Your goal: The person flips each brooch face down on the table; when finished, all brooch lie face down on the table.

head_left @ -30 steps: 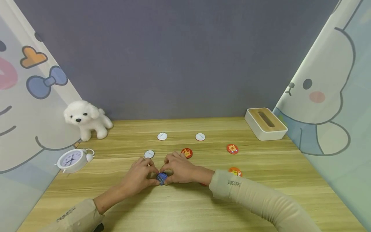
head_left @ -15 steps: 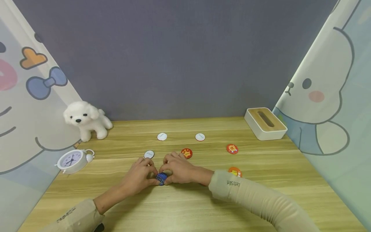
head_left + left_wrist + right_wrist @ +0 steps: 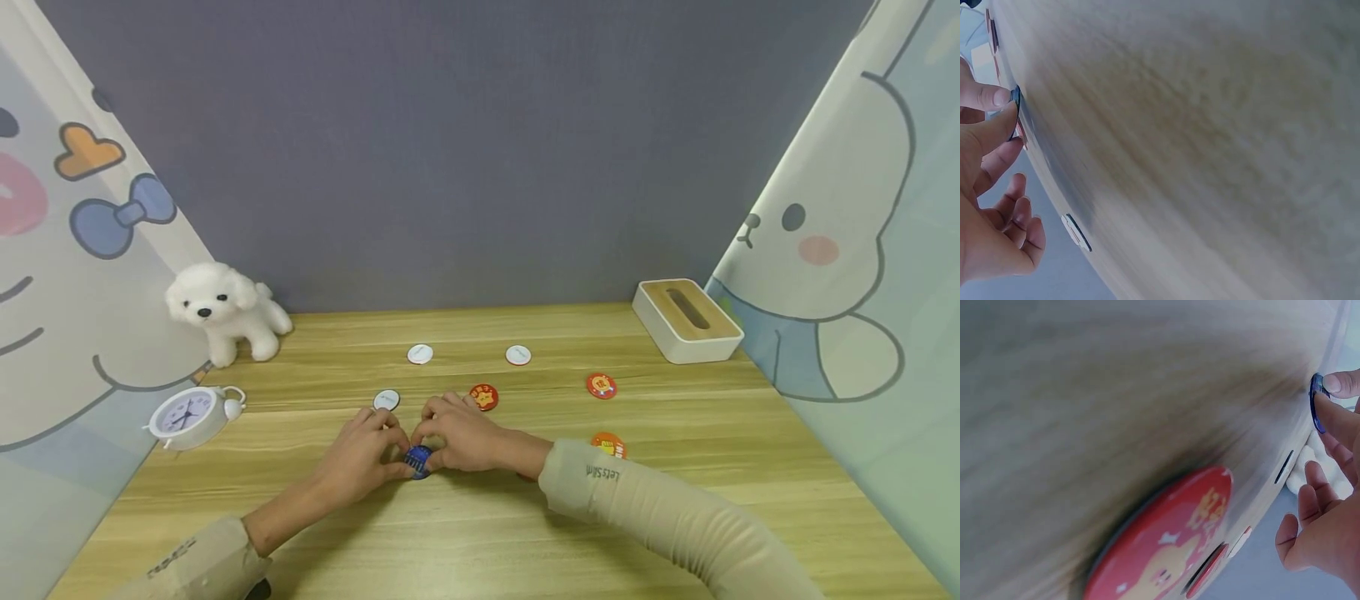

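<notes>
Near the middle of the table, both hands hold one small round blue badge between them. My left hand pinches its left side between thumb and forefinger, and the remaining fingers are loosely bent. From the opposite side my right hand pinches the right edge the same way. In the right wrist view the badge stands on edge close over the wood, partly covered by fingers. A glossy red badge with a cartoon print lies nearer that camera; the right forearm hides it in the head view.
Beyond the hands lie a white-faced badge, a red star badge and two more white ones. Orange-red badges lie to the right. A plush dog, an alarm clock and a wood-topped tissue box stand at the sides.
</notes>
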`<action>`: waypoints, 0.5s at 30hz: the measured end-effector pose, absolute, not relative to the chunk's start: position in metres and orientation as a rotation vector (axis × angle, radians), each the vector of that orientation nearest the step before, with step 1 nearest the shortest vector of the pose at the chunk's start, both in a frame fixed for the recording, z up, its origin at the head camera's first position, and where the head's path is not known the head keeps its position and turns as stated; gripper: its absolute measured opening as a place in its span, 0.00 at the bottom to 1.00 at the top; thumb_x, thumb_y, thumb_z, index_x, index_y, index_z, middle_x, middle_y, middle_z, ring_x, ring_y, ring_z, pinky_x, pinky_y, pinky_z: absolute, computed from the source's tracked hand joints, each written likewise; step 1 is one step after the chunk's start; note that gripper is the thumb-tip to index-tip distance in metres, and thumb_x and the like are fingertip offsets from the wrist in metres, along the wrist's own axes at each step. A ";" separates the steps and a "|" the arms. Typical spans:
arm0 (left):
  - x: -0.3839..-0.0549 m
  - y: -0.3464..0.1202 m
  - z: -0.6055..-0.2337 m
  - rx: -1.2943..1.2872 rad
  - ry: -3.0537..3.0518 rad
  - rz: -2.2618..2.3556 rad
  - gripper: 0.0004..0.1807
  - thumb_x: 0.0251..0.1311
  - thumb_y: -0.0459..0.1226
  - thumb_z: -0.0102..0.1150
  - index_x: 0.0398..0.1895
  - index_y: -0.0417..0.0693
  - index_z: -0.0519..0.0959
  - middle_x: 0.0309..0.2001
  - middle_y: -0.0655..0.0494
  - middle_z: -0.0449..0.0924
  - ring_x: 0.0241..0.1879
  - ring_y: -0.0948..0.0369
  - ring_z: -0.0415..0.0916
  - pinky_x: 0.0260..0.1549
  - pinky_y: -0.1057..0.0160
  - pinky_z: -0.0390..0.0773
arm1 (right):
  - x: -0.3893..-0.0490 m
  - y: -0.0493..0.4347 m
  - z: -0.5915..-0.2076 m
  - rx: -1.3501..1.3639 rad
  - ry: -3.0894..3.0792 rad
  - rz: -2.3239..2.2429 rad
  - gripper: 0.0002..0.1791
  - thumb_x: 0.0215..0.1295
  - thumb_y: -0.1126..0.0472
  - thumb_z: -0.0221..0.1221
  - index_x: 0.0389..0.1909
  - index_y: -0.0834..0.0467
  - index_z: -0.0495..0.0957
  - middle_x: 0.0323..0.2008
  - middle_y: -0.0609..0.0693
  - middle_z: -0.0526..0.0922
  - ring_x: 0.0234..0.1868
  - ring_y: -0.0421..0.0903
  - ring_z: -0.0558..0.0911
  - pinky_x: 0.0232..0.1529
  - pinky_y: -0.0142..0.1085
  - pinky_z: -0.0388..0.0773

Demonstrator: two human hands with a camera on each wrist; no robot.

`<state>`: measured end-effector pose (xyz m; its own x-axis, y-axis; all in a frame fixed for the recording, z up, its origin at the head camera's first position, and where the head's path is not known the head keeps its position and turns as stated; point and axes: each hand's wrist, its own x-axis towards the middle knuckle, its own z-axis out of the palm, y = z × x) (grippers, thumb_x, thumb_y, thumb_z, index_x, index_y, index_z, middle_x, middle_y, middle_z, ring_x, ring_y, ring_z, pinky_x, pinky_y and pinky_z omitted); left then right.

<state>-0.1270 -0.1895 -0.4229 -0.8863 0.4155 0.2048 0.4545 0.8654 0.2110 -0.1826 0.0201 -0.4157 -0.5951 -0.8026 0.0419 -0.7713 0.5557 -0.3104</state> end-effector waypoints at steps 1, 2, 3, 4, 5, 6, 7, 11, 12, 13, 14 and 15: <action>-0.127 -0.190 -0.423 -0.678 -2.883 -0.384 0.14 0.44 0.52 0.78 0.31 0.61 0.86 0.41 0.66 0.74 0.42 0.64 0.66 0.42 0.58 0.71 | -0.183 0.020 -0.416 -1.349 2.674 -0.472 0.16 0.58 0.47 0.71 0.49 0.37 0.85 0.53 0.42 0.76 0.51 0.40 0.68 0.60 0.42 0.61; -0.127 -0.189 -0.423 -0.679 -2.880 -0.387 0.14 0.44 0.52 0.78 0.31 0.61 0.86 0.40 0.66 0.74 0.42 0.64 0.66 0.42 0.58 0.70 | -0.183 0.020 -0.416 -1.339 2.672 -0.485 0.16 0.58 0.47 0.71 0.48 0.38 0.85 0.53 0.42 0.76 0.51 0.40 0.68 0.59 0.41 0.61; -0.127 -0.189 -0.423 -0.682 -2.877 -0.388 0.13 0.44 0.52 0.78 0.31 0.61 0.86 0.40 0.66 0.74 0.42 0.64 0.66 0.42 0.59 0.70 | -0.183 0.020 -0.416 -1.328 2.670 -0.496 0.15 0.58 0.48 0.71 0.47 0.38 0.85 0.53 0.41 0.76 0.50 0.40 0.67 0.58 0.40 0.62; -0.127 -0.189 -0.423 -0.686 -2.873 -0.389 0.13 0.44 0.52 0.78 0.30 0.62 0.86 0.40 0.67 0.73 0.41 0.65 0.66 0.41 0.59 0.70 | -0.183 0.020 -0.416 -1.321 2.669 -0.504 0.15 0.58 0.48 0.71 0.47 0.38 0.85 0.53 0.41 0.76 0.50 0.39 0.67 0.57 0.39 0.62; -0.127 -0.189 -0.423 -0.691 -2.868 -0.389 0.12 0.44 0.52 0.78 0.29 0.62 0.86 0.39 0.67 0.73 0.41 0.65 0.65 0.41 0.60 0.69 | -0.183 0.019 -0.416 -1.315 2.670 -0.508 0.14 0.58 0.48 0.71 0.46 0.38 0.85 0.52 0.41 0.76 0.50 0.39 0.67 0.56 0.39 0.62; -0.127 -0.189 -0.423 -0.697 -2.862 -0.388 0.12 0.44 0.52 0.78 0.29 0.62 0.86 0.39 0.67 0.73 0.41 0.65 0.65 0.40 0.60 0.69 | -0.183 0.019 -0.416 -1.310 2.672 -0.512 0.14 0.58 0.48 0.71 0.45 0.38 0.85 0.52 0.40 0.76 0.50 0.39 0.67 0.55 0.38 0.62; -0.127 -0.189 -0.422 -0.703 -2.857 -0.387 0.12 0.44 0.52 0.78 0.28 0.62 0.86 0.39 0.67 0.72 0.40 0.65 0.65 0.40 0.60 0.68 | -0.183 0.019 -0.416 -1.306 2.672 -0.516 0.13 0.58 0.49 0.71 0.45 0.38 0.85 0.52 0.40 0.76 0.50 0.39 0.67 0.55 0.37 0.62; -0.126 -0.188 -0.422 -0.729 -2.836 -0.384 0.11 0.44 0.51 0.78 0.26 0.62 0.86 0.38 0.66 0.73 0.39 0.65 0.64 0.40 0.60 0.69 | -0.183 0.018 -0.416 -1.302 2.682 -0.519 0.10 0.59 0.50 0.71 0.41 0.39 0.85 0.52 0.40 0.76 0.51 0.39 0.67 0.54 0.36 0.62; -0.126 -0.188 -0.421 -0.734 -2.831 -0.384 0.11 0.45 0.51 0.78 0.26 0.61 0.86 0.38 0.66 0.73 0.39 0.65 0.64 0.40 0.59 0.69 | -0.183 0.018 -0.415 -1.301 2.685 -0.520 0.09 0.59 0.50 0.71 0.40 0.39 0.85 0.52 0.40 0.77 0.51 0.39 0.68 0.54 0.37 0.62; -0.126 -0.188 -0.421 -0.738 -2.828 -0.385 0.10 0.45 0.50 0.78 0.26 0.61 0.86 0.38 0.66 0.73 0.39 0.65 0.64 0.40 0.59 0.69 | -0.182 0.018 -0.415 -1.297 2.687 -0.521 0.09 0.59 0.50 0.71 0.40 0.40 0.85 0.52 0.40 0.77 0.51 0.39 0.68 0.54 0.37 0.62; -0.126 -0.188 -0.421 -0.742 -2.826 -0.389 0.10 0.45 0.50 0.78 0.26 0.61 0.86 0.38 0.65 0.74 0.39 0.65 0.64 0.40 0.60 0.69 | -0.182 0.018 -0.414 -1.293 2.689 -0.522 0.08 0.59 0.51 0.71 0.39 0.40 0.85 0.52 0.40 0.77 0.51 0.39 0.68 0.54 0.36 0.63; -0.126 -0.188 -0.421 -0.745 -2.824 -0.390 0.10 0.45 0.50 0.78 0.26 0.61 0.86 0.38 0.65 0.74 0.39 0.65 0.64 0.40 0.60 0.68 | -0.182 0.018 -0.414 -1.288 2.690 -0.527 0.07 0.59 0.51 0.71 0.39 0.40 0.85 0.52 0.40 0.77 0.51 0.39 0.68 0.54 0.36 0.63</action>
<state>-0.1257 -0.1881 -0.4211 -0.8542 0.4547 0.2521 0.5060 0.8385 0.2022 -0.1820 0.0181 -0.4139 -0.6332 -0.7725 0.0477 -0.7334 0.5792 -0.3558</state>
